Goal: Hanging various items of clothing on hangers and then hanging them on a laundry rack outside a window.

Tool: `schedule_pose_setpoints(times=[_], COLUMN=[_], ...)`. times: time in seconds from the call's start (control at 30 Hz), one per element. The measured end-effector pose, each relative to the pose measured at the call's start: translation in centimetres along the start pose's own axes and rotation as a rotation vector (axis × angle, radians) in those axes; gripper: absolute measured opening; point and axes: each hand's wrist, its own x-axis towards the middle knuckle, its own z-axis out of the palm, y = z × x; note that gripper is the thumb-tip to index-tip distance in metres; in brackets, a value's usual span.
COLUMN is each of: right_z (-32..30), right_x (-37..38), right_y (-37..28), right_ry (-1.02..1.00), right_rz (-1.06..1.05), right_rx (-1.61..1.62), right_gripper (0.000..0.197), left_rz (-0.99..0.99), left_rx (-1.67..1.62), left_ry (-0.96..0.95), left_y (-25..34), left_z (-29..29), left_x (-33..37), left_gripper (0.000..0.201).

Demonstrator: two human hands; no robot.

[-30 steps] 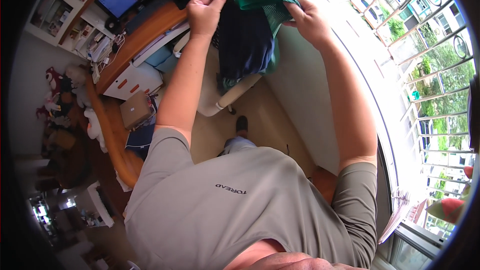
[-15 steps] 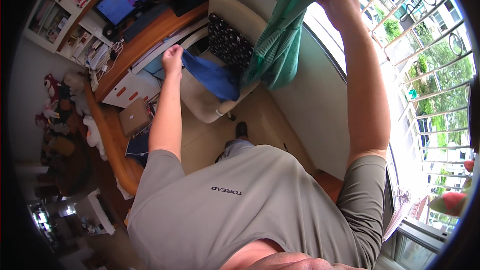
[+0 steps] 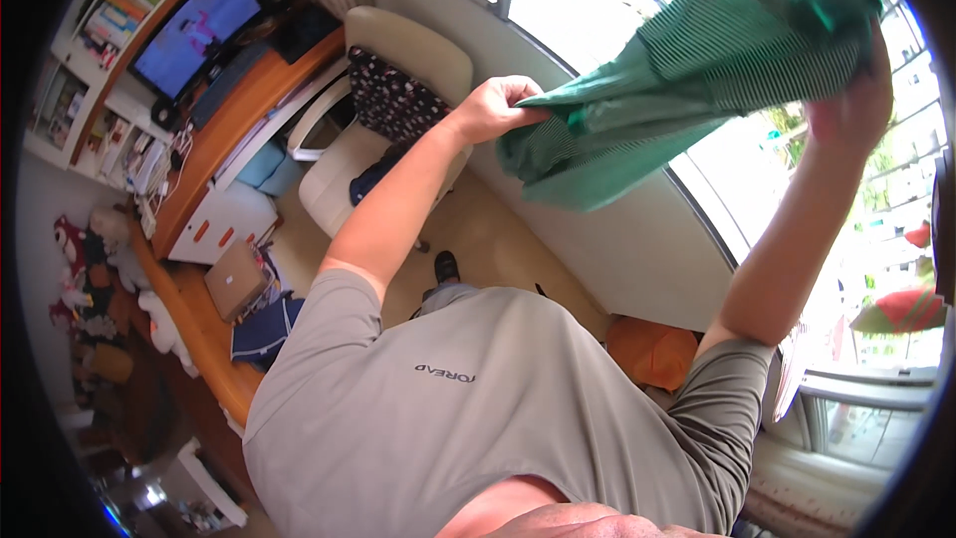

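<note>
A thinly striped green shirt (image 3: 697,70) hangs stretched in the air between my hands, before the window. My left hand (image 3: 498,108) pinches one corner of it between thumb and fingers. At the far right, my raised right hand (image 3: 854,110) grips the bunched other end; cloth and blur partly hide its fingers. Below my left forearm, a dark blue cloth (image 3: 370,181) lies on the seat of the cream chair (image 3: 329,179), partly covered by the arm.
A barred window (image 3: 737,209) runs along the right. On the left, a wooden desk (image 3: 224,105) carries a lit monitor (image 3: 199,25). A brown box (image 3: 237,279) and plush toys (image 3: 90,279) sit nearer. An orange item (image 3: 652,351) lies low beside the wall.
My left hand has let go of the blue cloth, now on the chair, and moved right to take the green shirt. My right hand has shifted right, spreading the shirt sideways.
</note>
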Motion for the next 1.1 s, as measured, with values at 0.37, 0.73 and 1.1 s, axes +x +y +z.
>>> schedule_pose_setpoints(times=[0.37, 0.73, 1.1], right_z=[-7.0, -5.3, -3.3], right_x=[-22.3, -30.4, -32.0], right_y=[-9.5, -8.3, 2.3], right_ry=[0.867, 0.543, 0.283], right_rz=[-0.1, 0.557, 0.396], right_rx=[-0.62, -1.343, -1.228], right_gripper=[0.042, 0.04, 0.021], left_rz=[-0.031, -0.242, -0.049], left_rx=[0.07, -0.107, 0.744], left_ry=[-0.172, -0.168, -0.469], left_y=[6.7, 12.5, 9.2], left_z=[7.3, 17.2, 24.2], left_x=[0.3, -1.4, -0.2], left_gripper=[0.019, 0.024, 0.019])
